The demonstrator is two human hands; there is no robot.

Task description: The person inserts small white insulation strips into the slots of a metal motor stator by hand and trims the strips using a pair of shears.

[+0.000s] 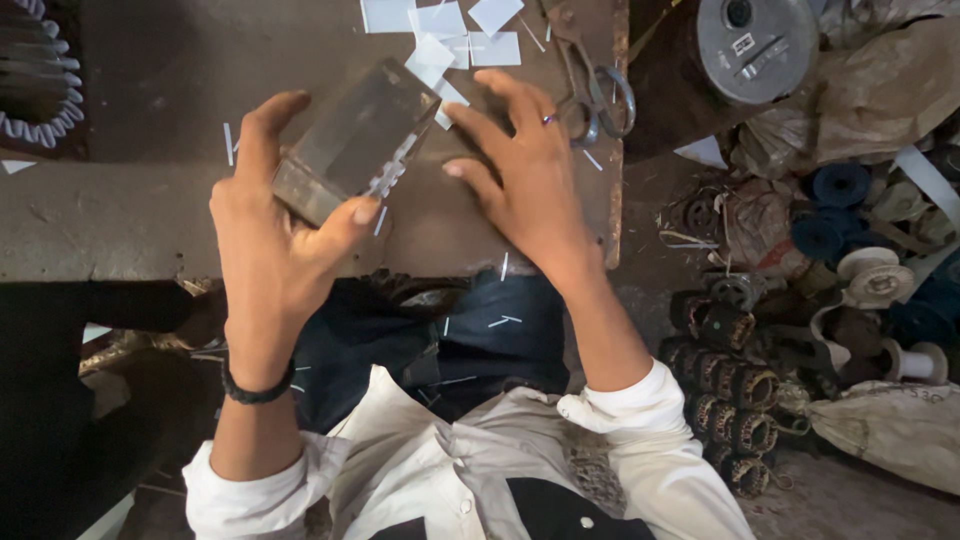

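Nearest, the left hand (270,235) grips a clear rectangular block (355,140) at centre frame, thumb along its near edge, fingers curled over the far left corner, tilting it above the desk (120,215). It looks rigid, fairly heavy and smooth-faced, probably slippery and liable to chip, so holding it by opposite edges suits it better than by the faces. The right hand (525,175) lies spread and holding nothing, fingertips touching the block's right side. Beyond lie white paper scraps (445,30) and scissors (590,85).
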